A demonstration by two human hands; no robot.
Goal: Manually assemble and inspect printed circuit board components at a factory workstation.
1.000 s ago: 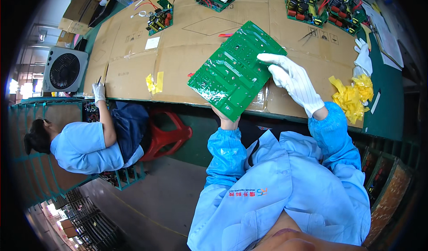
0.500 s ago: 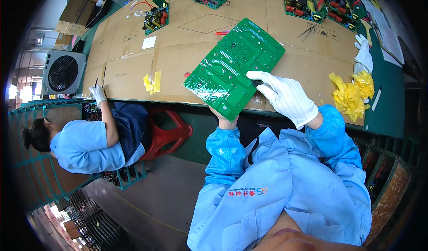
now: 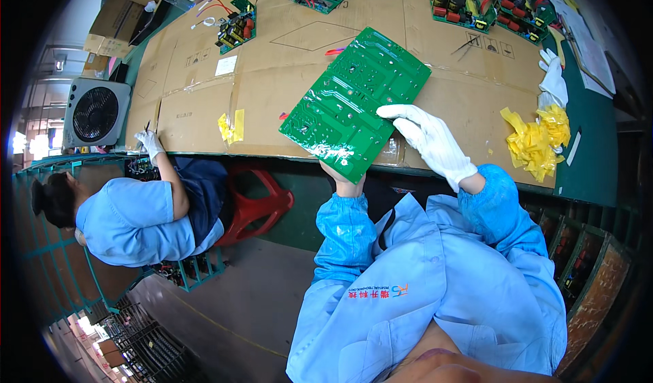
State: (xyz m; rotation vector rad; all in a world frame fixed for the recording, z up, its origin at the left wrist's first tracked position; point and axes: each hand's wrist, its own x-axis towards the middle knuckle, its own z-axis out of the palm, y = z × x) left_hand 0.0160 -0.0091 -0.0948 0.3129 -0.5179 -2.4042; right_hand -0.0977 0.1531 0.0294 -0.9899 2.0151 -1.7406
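A green circuit board (image 3: 357,101) is held tilted above the cardboard-covered bench, its solder side facing up. My left hand (image 3: 345,180), bare where it shows, grips the board's near edge from below; most of its fingers are hidden under it. The white-gloved right hand (image 3: 432,141) reaches over the board's right edge, fingers stretched out and fingertips at its surface. I see nothing held in this hand. Beyond the board, a small red-pink strip (image 3: 335,52) lies on the cardboard.
Component-laden boards (image 3: 459,3) stand along the far side. Tweezers (image 3: 466,45), crumpled yellow tape (image 3: 534,141) and a spare white glove (image 3: 553,77) lie to the right. At left, a co-worker (image 3: 136,216) sits by a fan (image 3: 95,111), near a red stool (image 3: 255,203).
My right hand's fingers have straightened and flattened beside the board; the dark spot under them is no longer visible. The board has shifted very slightly left. The co-worker's gloved hand has moved a little.
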